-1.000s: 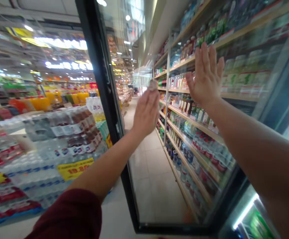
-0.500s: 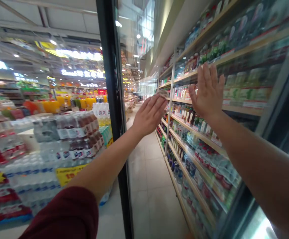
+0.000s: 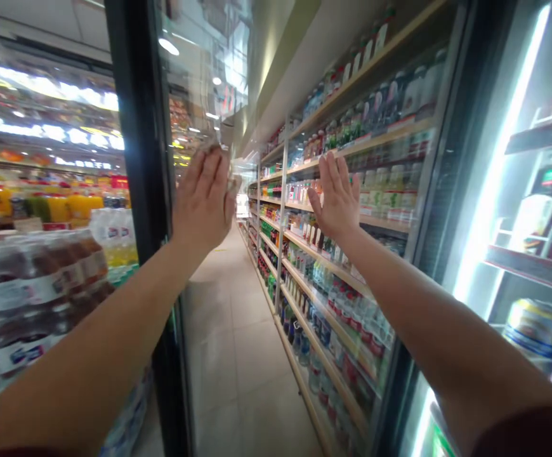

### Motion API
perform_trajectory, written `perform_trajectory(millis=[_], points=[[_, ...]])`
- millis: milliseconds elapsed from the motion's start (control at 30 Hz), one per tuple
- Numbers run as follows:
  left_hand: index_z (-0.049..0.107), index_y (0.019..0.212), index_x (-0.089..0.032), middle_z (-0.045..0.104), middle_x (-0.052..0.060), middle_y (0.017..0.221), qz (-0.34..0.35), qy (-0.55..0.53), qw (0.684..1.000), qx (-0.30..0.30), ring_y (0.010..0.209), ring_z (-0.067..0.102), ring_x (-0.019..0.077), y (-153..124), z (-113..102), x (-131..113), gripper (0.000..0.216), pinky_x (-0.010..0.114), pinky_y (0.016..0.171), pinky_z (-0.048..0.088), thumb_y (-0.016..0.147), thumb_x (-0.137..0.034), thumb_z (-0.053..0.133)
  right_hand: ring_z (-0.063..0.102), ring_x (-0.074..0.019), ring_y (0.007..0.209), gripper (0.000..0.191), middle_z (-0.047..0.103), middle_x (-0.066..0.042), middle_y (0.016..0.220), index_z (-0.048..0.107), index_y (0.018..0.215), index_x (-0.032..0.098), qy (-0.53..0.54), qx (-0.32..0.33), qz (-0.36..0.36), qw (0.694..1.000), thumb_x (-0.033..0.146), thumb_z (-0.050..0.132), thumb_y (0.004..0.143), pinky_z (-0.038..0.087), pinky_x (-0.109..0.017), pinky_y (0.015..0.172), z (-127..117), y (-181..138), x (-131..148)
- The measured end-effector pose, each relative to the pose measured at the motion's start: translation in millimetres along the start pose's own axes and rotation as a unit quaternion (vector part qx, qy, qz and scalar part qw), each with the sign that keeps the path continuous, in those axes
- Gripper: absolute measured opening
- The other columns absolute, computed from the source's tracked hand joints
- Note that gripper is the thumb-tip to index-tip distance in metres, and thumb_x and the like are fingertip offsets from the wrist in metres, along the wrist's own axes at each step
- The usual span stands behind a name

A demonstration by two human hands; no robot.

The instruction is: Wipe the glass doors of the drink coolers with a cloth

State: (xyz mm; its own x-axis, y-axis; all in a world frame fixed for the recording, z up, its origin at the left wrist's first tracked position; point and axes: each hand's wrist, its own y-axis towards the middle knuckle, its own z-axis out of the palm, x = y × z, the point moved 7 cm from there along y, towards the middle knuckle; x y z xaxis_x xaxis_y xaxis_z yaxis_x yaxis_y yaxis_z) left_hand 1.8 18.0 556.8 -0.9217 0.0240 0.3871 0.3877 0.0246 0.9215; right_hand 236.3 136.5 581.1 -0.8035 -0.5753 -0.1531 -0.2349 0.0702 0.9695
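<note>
A glass door (image 3: pixel 252 387) with a black frame (image 3: pixel 138 127) stands swung out in front of me. My left hand (image 3: pixel 203 200) is raised near the frame, palm toward the pane, with straight fingers. There seems to be contact with the glass, as a faint reflection shows by the fingertips. My right hand (image 3: pixel 339 200) is also held up flat toward the same pane, fingers stretched and thumb apart. Whether it touches the glass I cannot tell. Neither hand holds anything.
Right of the door is a lit cooler with a bright light strip (image 3: pixel 499 158), bottles and a can (image 3: pixel 537 327). Long shelves of bottles (image 3: pixel 352 304) show through the glass beside a tiled floor (image 3: pixel 214 355). Stacked drink packs (image 3: pixel 33 285) stand on the left.
My view has turned right, bringing the lit cooler into sight. My left hand has come upright with its fingers pointing up. My right hand stays flat and raised.
</note>
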Motion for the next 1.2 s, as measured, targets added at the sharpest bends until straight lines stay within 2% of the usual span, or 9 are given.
perform_trajectory(millis=[133, 333, 467, 567, 633, 767, 833, 1000, 1200], points=[[0.015, 0.175, -0.027, 0.022, 0.003, 0.18, -0.041, 0.002, 0.999, -0.025, 0.165, 0.021, 0.0326, 2.0, -2.8, 6.4, 0.071, 0.061, 0.135, 0.025, 0.111, -0.031, 0.044, 0.036, -0.0307, 0.16, 0.065, 0.039, -0.004, 0.174, 0.04, 0.17, 0.031, -0.009, 0.026, -0.056, 0.998, 0.056, 0.027, 0.11, 0.034, -0.059, 0.128, -8.5, 7.3, -21.5], [0.024, 0.173, -0.032, 0.022, -0.005, 0.179, -0.058, -0.037, 0.998, -0.01, 0.165, 0.022, 0.0324, 3.3, -6.9, 1.5, 0.065, 0.061, 0.136, 0.022, 0.111, -0.037, 0.043, 0.026, -0.0333, 0.165, 0.069, 0.03, -0.009, 0.178, 0.026, 0.174, 0.026, -0.045, -0.04, 0.033, 0.998, 0.054, 0.018, 0.112, 0.028, -0.068, 0.128, -8.2, 12.4, -55.0], [0.044, 0.166, -0.025, 0.037, 0.001, 0.174, -0.103, -0.037, 0.994, 0.004, 0.164, 0.025, 0.0357, 17.6, -7.7, 10.3, 0.058, 0.063, 0.135, 0.021, 0.11, -0.042, 0.041, 0.022, -0.0323, 0.166, 0.069, 0.026, -0.009, 0.179, 0.023, 0.175, 0.025, -0.059, -0.02, 0.024, 0.998, 0.053, 0.018, 0.112, 0.027, -0.066, 0.129, -2.0, 12.1, -53.6], [0.04, 0.167, -0.017, 0.031, 0.007, 0.177, -0.138, -0.039, 0.989, -0.025, 0.166, 0.016, 0.0355, 18.8, 0.6, -1.6, 0.061, 0.06, 0.137, 0.019, 0.11, -0.041, 0.04, 0.021, -0.0316, 0.167, 0.068, 0.025, -0.008, 0.18, 0.021, 0.175, 0.027, -0.056, -0.021, 0.034, 0.998, 0.052, 0.021, 0.112, 0.027, -0.066, 0.13, -3.4, 11.3, -54.8], [0.037, 0.168, -0.016, 0.029, 0.01, 0.177, -0.103, -0.048, 0.993, -0.024, 0.166, 0.014, 0.0336, 15.0, 12.2, -27.8, 0.06, 0.059, 0.137, 0.019, 0.112, -0.037, 0.039, 0.022, -0.0309, 0.166, 0.067, 0.027, -0.007, 0.179, 0.02, 0.176, 0.029, -0.051, -0.03, 0.039, 0.997, 0.052, 0.021, 0.112, 0.028, -0.066, 0.129, -5.5, 10.2, -55.1], [0.04, 0.166, -0.023, 0.045, 0.009, 0.169, 0.086, -0.092, 0.99, 0.059, 0.163, 0.028, 0.0276, 11.1, 33.6, -76.6, 0.053, 0.052, 0.135, 0.029, 0.114, -0.03, 0.04, 0.023, -0.0304, 0.166, 0.066, 0.029, -0.006, 0.178, 0.024, 0.175, 0.029, -0.046, -0.03, 0.038, 0.998, 0.052, 0.019, 0.113, 0.028, -0.065, 0.13, -7.3, 8.6, -54.4], [0.04, 0.166, -0.023, 0.044, 0.008, 0.17, 0.093, -0.087, 0.99, 0.067, 0.163, 0.03, 0.0278, 19.7, 32.4, -63.3, 0.053, 0.051, 0.135, 0.029, 0.114, -0.032, 0.042, 0.022, -0.0304, 0.166, 0.066, 0.029, -0.005, 0.179, 0.025, 0.175, 0.028, -0.04, -0.02, 0.036, 0.998, 0.051, 0.02, 0.113, 0.027, -0.064, 0.131, -6.7, 8.8, -54.6], [0.03, 0.169, -0.014, 0.023, 0.006, 0.18, -0.064, -0.008, 0.998, -0.021, 0.167, 0.012, 0.0312, 36.6, 13.7, -6.7, 0.06, 0.056, 0.138, 0.015, 0.113, -0.032, 0.041, 0.015, -0.0318, 0.168, 0.066, 0.024, -0.003, 0.18, 0.022, 0.175, 0.029, -0.021, 0.001, 0.04, 0.999, 0.049, 0.023, 0.112, 0.022, -0.067, 0.132, -5.5, 10.0, -56.9], [0.034, 0.169, -0.026, 0.043, 0.005, 0.171, 0.114, -0.098, 0.981, 0.127, 0.162, 0.032, 0.0253, 11.8, 31.3, -69.6, 0.054, 0.048, 0.134, 0.031, 0.116, -0.033, 0.038, 0.012, -0.0323, 0.168, 0.067, 0.022, -0.001, 0.181, 0.021, 0.175, 0.033, -0.019, 0.01, 0.05, 0.998, 0.052, 0.024, 0.111, 0.023, -0.067, 0.132, -4.6, 9.2, -59.4]])
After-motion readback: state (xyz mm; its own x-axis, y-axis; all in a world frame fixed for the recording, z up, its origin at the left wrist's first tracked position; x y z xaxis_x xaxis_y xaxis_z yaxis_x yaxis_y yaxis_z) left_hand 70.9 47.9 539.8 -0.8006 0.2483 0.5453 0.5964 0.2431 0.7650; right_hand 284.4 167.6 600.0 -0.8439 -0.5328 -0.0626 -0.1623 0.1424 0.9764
